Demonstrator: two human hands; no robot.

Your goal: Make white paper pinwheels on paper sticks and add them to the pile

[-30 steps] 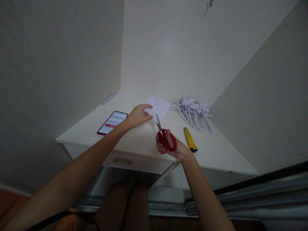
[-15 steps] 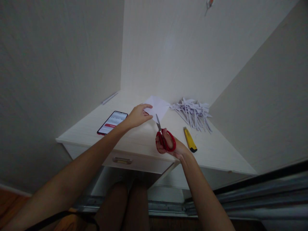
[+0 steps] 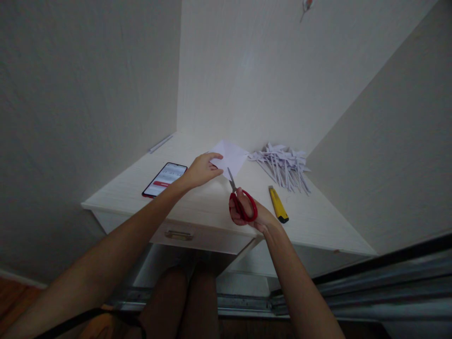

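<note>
The left hand pinches a white folded paper sheet; the right hand grips red-handled scissors, blades at the sheet's near edge.

Left arm: is reaching forward from the lower left, stretching almost straight, forearm bare.
Left wrist: is lining up flat with the forearm.
Left hand: is hovering palm down, index finger extending forward, thumb pressing toward it in a pinch.
Right arm: is angling up from the lower right, elbow out of view.
Right wrist: is bending slightly inward.
Right hand: is sitting nearer the body than the other hand, fingers curling into a closed grip, knuckles facing left.
Spacing: the hands are working near each other, not touching.
</note>
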